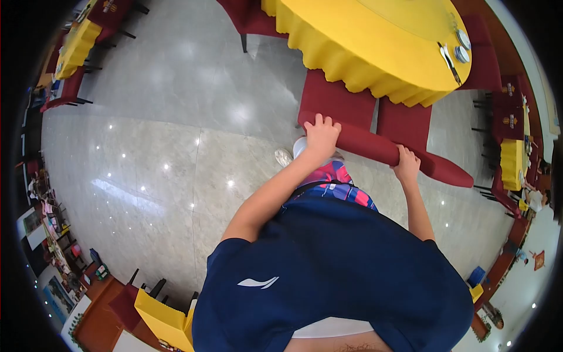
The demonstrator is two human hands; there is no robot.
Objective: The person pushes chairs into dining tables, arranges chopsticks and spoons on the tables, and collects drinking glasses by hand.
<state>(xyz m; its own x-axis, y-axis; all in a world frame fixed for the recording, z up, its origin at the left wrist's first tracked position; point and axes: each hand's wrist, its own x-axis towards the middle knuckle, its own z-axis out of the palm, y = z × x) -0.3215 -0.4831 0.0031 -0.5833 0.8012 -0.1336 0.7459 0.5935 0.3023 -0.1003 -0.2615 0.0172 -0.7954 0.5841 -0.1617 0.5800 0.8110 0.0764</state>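
A dark red chair [337, 101] stands with its seat partly under the yellow cloth of a round table [375, 47]. My left hand [322, 136] grips the top of its backrest, near the left end. Farther right, my right hand [407, 161] is closed on the top edge of the red backrests, close to where this chair meets a second red chair [404, 124]. The fingers of both hands curl over the far side of the fabric. My shoes show just below the first chair's back.
On the round table's right side lie small dishes [461, 54] and dark-handled cutlery [448, 61]. Another red chair [258, 17] stands at its left. Yellow-covered tables with red chairs are at the upper left [79, 44], right [512, 164] and lower left [161, 320].
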